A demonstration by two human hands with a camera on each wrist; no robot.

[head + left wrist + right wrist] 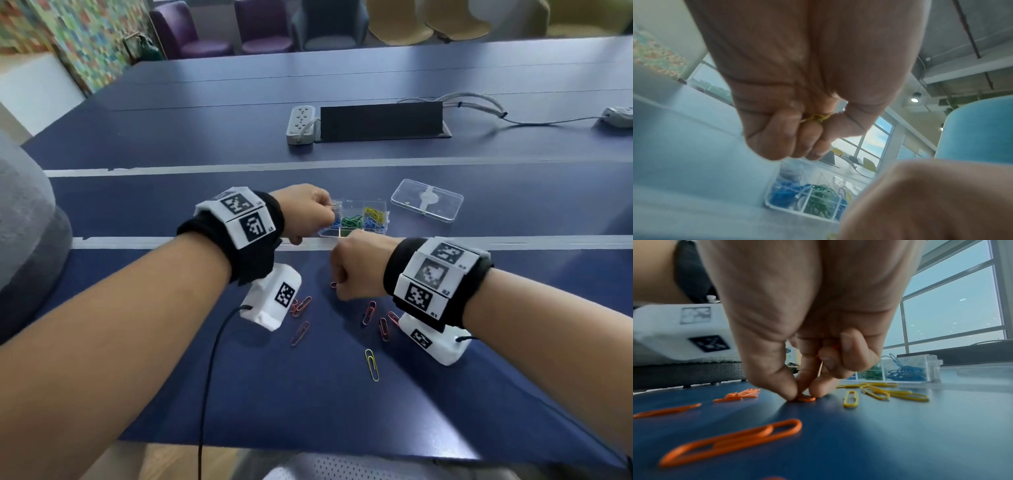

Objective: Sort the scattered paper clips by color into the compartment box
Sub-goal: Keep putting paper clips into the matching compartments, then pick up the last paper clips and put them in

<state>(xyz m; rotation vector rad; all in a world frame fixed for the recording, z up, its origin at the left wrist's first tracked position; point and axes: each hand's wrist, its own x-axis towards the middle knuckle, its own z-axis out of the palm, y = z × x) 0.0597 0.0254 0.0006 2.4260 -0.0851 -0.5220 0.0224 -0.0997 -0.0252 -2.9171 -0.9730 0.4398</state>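
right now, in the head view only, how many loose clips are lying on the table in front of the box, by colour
orange-red clips: 7, counting the one the right hand pinches
yellow clips: 1
total: 8
Two overlap beside the left wrist camera, so orange-red may be off by one.

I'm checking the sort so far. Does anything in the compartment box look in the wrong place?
Possibly. In the compartment box, the far right cell holding yellow clips seems to have blue clips mixed in. The green clips look unmixed. The lid lies apart on the table, which is expected.
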